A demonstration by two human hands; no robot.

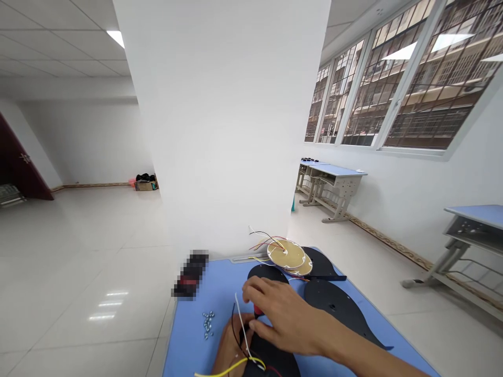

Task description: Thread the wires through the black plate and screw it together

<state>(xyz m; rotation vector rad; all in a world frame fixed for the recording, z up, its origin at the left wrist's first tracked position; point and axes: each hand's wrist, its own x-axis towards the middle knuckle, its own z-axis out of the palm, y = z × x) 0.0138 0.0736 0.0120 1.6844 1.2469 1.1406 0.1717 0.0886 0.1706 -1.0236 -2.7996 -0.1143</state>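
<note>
My right hand (281,314) curls over a red-and-black screwdriver (257,311); its fingers hide most of the tool, and the tip is not visible. Below it lies a black curved panel (273,352), partly out of frame at the bottom. My left hand (228,346) grips this panel's left edge, its fingers partly hidden by the wires and my right hand. White, black, yellow and red wires (244,335) rise from the panel. Small silver screws (208,323) lie loose to the left of my left hand.
On the blue desk (220,277), more black curved panels (341,309) lie to the right. Round gold discs (286,254) with wires are stacked at the back. A pixelated dark object (191,275) sits at the left corner. A white pillar (228,131) stands behind the desk.
</note>
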